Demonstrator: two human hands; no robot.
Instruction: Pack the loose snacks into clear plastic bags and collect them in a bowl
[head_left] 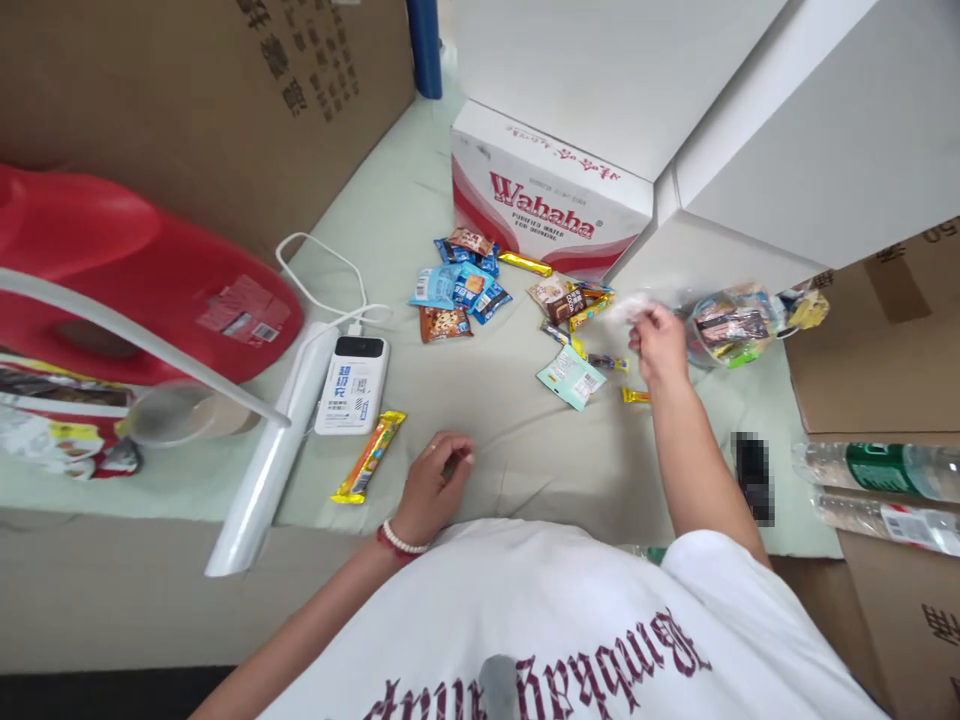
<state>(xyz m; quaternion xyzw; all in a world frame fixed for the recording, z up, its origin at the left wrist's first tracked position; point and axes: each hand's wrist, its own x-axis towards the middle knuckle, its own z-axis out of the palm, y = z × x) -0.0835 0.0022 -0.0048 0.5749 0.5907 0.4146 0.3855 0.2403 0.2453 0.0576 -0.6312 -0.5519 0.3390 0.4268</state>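
Pale green sheet (495,440) spread over a low surface, boxes all round: brown cartons at left and right, a white Wahaha box (544,205) at the back.

Right hand (660,340) is out over the sheet, fingers pinched together on something pale and blurred (a wrapper or the bag's edge, can't tell which). Just beside it, to the right, sits a clear bag (731,325) lying on its side, already holding a good few packets, so judging by that, some of the work looks done.

Plenty left, though. Blue packs (457,285) cluster near the Wahaha box w/ a brown cookie pack (445,324) just below them. A gold bar (525,264) lies touching the box's foot. More wrappers (574,300) sit loose near the right hand, plus a mint sachet (571,377) and a small yellow sweet (634,395) close to the wrist. Roughly half still out on the sheet, I'd say.

Left hand (435,485) rests low on the sheet, fingers curled in, nothing visibly gripped (bead bracelet at the wrist). Nearest thing to it: a yellow bar (370,456), lying slantwise, apart from the fingers.

Off to the left: power bank (352,383) w/ white cable, a red jug (127,270) on its side, a white lamp arm (135,335) crossing it. Water bottles (885,468) lie at far right.
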